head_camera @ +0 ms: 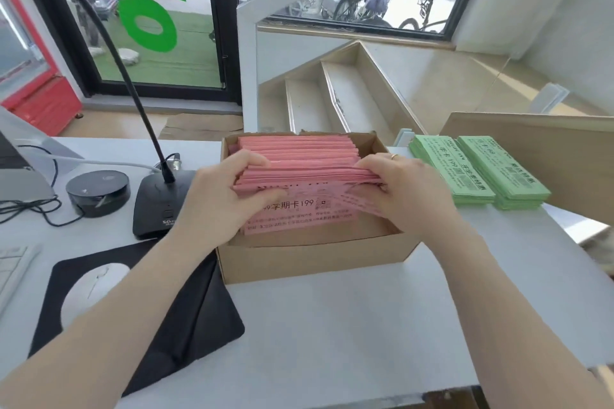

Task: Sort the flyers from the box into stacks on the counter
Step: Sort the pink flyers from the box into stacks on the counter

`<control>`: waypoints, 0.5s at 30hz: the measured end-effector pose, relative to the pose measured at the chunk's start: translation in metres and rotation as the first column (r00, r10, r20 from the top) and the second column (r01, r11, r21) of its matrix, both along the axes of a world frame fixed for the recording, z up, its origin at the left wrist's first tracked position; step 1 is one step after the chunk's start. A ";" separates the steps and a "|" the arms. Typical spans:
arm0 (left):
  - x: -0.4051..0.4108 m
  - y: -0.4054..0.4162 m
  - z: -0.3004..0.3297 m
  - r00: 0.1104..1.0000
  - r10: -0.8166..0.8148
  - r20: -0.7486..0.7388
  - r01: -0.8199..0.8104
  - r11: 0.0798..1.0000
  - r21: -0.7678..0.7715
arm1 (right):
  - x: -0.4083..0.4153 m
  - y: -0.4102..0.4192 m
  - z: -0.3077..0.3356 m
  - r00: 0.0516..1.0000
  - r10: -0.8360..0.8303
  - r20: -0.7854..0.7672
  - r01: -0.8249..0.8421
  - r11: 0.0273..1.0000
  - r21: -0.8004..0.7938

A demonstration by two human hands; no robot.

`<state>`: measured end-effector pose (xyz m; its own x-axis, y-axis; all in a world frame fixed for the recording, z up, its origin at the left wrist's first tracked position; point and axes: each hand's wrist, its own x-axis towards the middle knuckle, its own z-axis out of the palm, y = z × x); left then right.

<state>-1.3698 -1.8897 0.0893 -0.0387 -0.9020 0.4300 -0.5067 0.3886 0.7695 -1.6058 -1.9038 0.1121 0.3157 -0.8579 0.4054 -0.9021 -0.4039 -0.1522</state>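
An open cardboard box (309,262) stands on the white counter (349,335), filled with pink flyers (299,159) standing on edge. My left hand (222,196) grips the left end of a bundle of pink flyers, fingers curled over its top. At the bundle's right end, my right hand (398,189) pinches the flyers. The nearest flyer leans toward me with black print showing. Two stacks of green flyers (478,173) lie side by side on the counter, right of the box.
A gooseneck microphone with a black base (159,206) and a round black device (98,192) sit left of the box. A black mouse pad (186,319) with a white mouse (93,289) lies front left. A wooden board (564,156) rises behind the green stacks.
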 end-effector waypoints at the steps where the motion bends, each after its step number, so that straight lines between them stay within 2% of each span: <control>1: -0.006 0.013 0.009 0.992 -0.022 -0.125 0.024 1.000 0.017 | -0.004 0.012 0.011 0.999 0.014 0.031 -0.013 1.000 -0.013; 2: -0.011 0.024 0.015 0.974 -0.045 -0.222 0.054 0.998 0.030 | -0.009 0.025 0.021 0.998 0.032 0.047 -0.032 0.999 -0.009; 4: -0.022 0.047 0.020 0.952 -0.061 -0.301 0.075 0.997 0.035 | -0.019 0.050 0.033 0.997 0.058 0.047 -0.059 0.998 0.031; 7: -0.041 0.075 0.006 0.942 -0.074 -0.328 0.101 0.993 0.066 | -0.038 0.080 0.032 0.999 0.049 0.004 -0.049 0.986 0.162; 10: -0.053 0.096 -0.028 0.932 -0.057 -0.358 0.128 0.975 0.180 | -0.051 0.096 0.009 0.995 0.057 -0.083 -0.030 0.954 0.298; 15: -0.063 0.124 -0.086 0.960 -0.001 -0.279 0.111 0.918 0.380 | -0.056 0.111 -0.055 0.974 0.088 -0.209 0.007 0.910 0.415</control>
<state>-1.4328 -1.7657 0.0030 -0.0271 -0.9985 0.0475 -0.2462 0.0527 0.9678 -1.6616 -1.7927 0.0575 0.3936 -0.9171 -0.0635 -0.9158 -0.3852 -0.1135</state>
